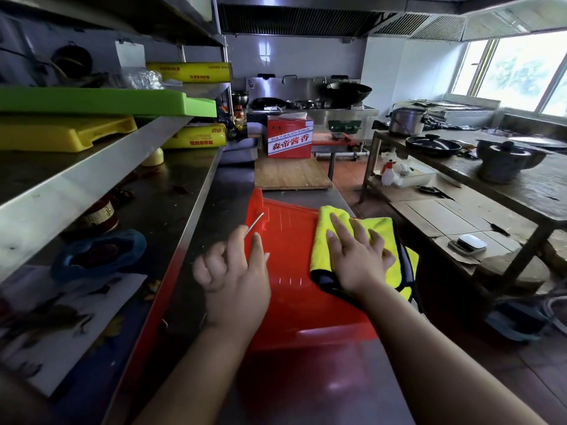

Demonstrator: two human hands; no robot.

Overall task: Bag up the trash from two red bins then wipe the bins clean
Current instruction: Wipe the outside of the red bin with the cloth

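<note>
So you're on the wiping part now. The red bin (291,302) is lying on its side on the steel table (233,179), and its long axis runs straight away from you, from near your belly out toward the wooden chopping board (288,173). I can't tell which end is the mouth from here.

Your right grip (356,259) is flat and spread, not clenched. The palm and fingers are pressing the yellow cloth (380,228) down onto the upturned wall of the bin. The cloth sits on the far-right part of that wall, with a bit hanging over the right edge.

Your left grip (236,271) rests at the bin's left edge with the outer fingers loosely curled. The index finger is right up against the thin wire handle (254,223). Honestly can't tell if you're pinching the wire or just bracing against the plastic.

The bit that matters: all the bare red plastic lies to the left of the cloth and back toward you. So I'd guess the next stroke pulls along the long axis toward your body, then shifts left. The right grip is already on it, so no reason to swap. The left one looks best used to stop the bin sliding or rolling on that slick steel.

I only see one bin here.
</note>
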